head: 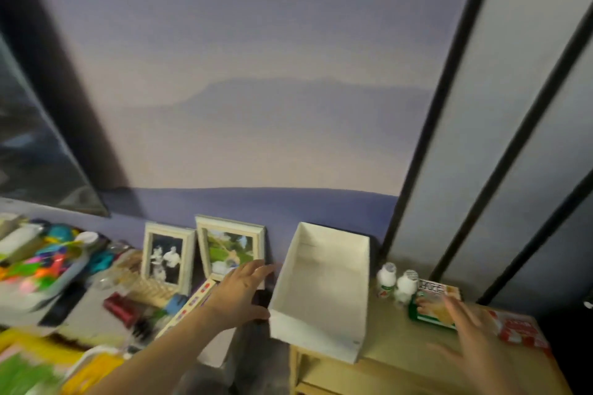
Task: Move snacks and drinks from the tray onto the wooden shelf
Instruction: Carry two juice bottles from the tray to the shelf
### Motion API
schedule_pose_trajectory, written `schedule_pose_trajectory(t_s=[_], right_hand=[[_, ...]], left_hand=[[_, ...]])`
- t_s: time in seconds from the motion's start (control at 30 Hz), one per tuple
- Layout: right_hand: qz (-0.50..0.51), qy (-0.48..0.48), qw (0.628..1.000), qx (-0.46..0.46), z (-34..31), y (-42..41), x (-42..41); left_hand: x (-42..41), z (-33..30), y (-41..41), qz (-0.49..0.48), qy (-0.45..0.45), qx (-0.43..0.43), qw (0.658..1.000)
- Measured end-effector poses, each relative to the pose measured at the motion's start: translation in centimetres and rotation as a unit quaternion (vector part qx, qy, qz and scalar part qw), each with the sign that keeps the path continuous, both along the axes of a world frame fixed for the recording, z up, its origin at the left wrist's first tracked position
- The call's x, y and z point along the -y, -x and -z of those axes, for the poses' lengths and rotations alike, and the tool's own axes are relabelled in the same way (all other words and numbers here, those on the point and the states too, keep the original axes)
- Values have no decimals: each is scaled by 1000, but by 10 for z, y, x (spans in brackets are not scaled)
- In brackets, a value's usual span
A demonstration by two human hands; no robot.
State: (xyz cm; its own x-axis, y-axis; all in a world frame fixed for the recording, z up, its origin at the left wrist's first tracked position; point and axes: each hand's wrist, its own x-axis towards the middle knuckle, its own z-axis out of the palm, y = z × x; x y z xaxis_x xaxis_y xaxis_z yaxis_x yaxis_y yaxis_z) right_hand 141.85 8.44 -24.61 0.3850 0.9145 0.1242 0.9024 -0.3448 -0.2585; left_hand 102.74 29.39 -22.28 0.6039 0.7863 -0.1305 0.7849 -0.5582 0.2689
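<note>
sitting empty at the left edge of the wooden shelf (401,346) top, the white tray (321,292) overhangs its front left corner. two small white drink bottles (396,282), a green snack box (434,305) and a red packet (519,330) stand toward the shelf's back and right edge. the left hand (239,293), fingers spread, holds nothing beside the tray's left wall. the right hand (471,340) hovers blurred, fingers splayed, empty. two picture frames (205,253) lean against the wall.

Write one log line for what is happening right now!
tray: empty, on shelf | bottles, snack boxes: on shelf | left hand: open, beside tray | right hand: open, above shelf
</note>
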Motion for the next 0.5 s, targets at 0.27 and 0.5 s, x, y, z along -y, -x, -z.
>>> schedule_pose_trajectory(t_s=[0.27, 0.5], right_hand=[[55, 32, 998, -21, 18, 156, 25], [-57, 62, 994, -63, 19, 293, 10]], left_hand=[[10, 7, 226, -52, 4, -33, 998], [54, 21, 380, -148, 53, -61, 986]])
